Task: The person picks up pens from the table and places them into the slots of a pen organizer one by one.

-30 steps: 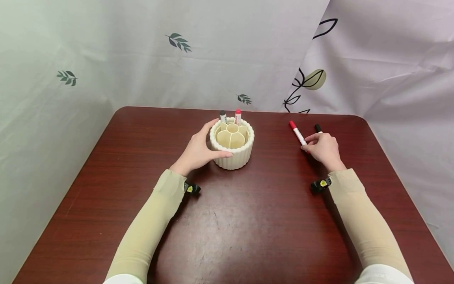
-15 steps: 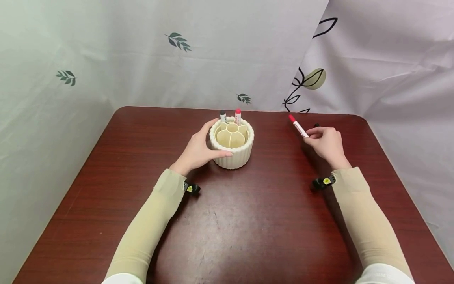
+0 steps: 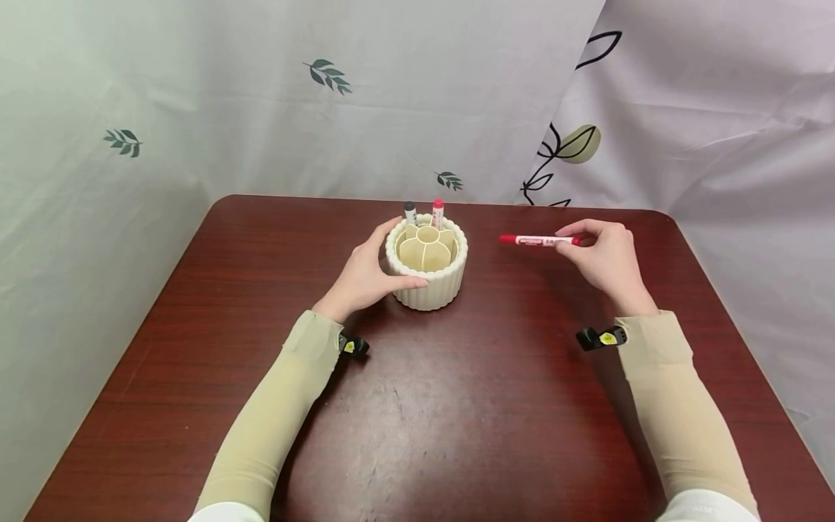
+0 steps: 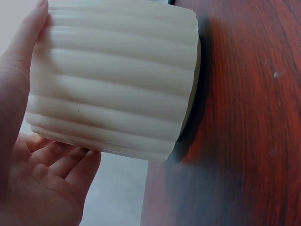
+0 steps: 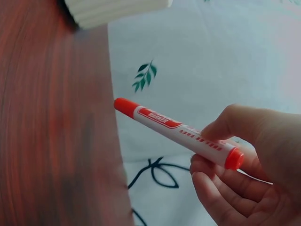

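My left hand [image 3: 362,279] grips a cream, ribbed pen holder [image 3: 424,290] from its left side, thumb across the front and fingers round the back. In the left wrist view the holder's ribbed wall [image 4: 113,84] fills much of the picture. A black-capped marker [image 3: 410,212] and a red-capped marker [image 3: 438,213] stand in its rear compartments. To the right, my right hand [image 3: 607,257] pinches a white and red marker [image 5: 176,132] near its end between thumb and fingers. That marker lies nearly level in the head view, its red cap towards the holder.
Both hands are over a dark red-brown wooden table [image 3: 457,406]. A pale curtain [image 3: 261,109] with leaf prints hangs behind its far edge. The holder's front compartments, shaped like petals, show no markers. Black wrist straps [image 3: 600,338] sit at both cuffs.
My right hand has lifted the red marker off the table and turned it from slanted to nearly level. The black marker on the right has gone from sight behind that hand. My left hand stays put.
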The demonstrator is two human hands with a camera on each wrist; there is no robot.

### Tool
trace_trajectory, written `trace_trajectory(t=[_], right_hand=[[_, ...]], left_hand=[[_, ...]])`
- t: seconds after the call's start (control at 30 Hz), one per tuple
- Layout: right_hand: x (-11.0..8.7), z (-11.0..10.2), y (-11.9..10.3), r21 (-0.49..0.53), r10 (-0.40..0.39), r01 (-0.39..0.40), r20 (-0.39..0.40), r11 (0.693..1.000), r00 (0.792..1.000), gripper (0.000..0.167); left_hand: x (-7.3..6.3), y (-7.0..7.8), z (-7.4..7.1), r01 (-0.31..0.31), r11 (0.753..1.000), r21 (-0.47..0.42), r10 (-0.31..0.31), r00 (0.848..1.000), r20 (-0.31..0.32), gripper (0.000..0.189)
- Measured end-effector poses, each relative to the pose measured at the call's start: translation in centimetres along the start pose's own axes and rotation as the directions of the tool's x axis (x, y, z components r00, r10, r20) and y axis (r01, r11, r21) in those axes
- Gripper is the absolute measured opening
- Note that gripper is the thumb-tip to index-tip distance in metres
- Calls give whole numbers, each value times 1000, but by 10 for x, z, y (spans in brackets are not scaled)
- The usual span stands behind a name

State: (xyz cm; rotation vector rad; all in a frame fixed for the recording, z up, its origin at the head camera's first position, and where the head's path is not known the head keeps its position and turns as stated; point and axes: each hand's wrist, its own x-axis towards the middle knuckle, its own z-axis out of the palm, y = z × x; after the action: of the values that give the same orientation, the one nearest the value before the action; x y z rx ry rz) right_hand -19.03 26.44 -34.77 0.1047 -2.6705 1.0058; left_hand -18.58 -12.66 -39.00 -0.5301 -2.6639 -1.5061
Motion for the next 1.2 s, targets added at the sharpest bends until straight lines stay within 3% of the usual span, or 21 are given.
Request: trace_trajectory(t=[0.4,0.77,0.9,1.07,1.2], right_hand=[[0,-13,-49,166,-68,78,-65,983,996,13],[-1,-25,-121,373,-140,171,-107,912,984,15],[0,-22,-135,367,-182,202,-88,908,979,16],[11,-10,-131,325,-212,214,-42,921,976,16],[16,1,-130,286,-272,262,-3,922,962,13]], left_hand=[[0,0,0,-9,1000,-1,9,1000,-2,114],[0,-1,0,-11,1000,3,11,1000,-6,113],[0,-1,0,-7,1000,4,7,1000,-3,113],[0,-1,0,-1,1000,4,1,1000,-4,112],[0,-1,0,-6,1000,2,6,1000,-5,112]])
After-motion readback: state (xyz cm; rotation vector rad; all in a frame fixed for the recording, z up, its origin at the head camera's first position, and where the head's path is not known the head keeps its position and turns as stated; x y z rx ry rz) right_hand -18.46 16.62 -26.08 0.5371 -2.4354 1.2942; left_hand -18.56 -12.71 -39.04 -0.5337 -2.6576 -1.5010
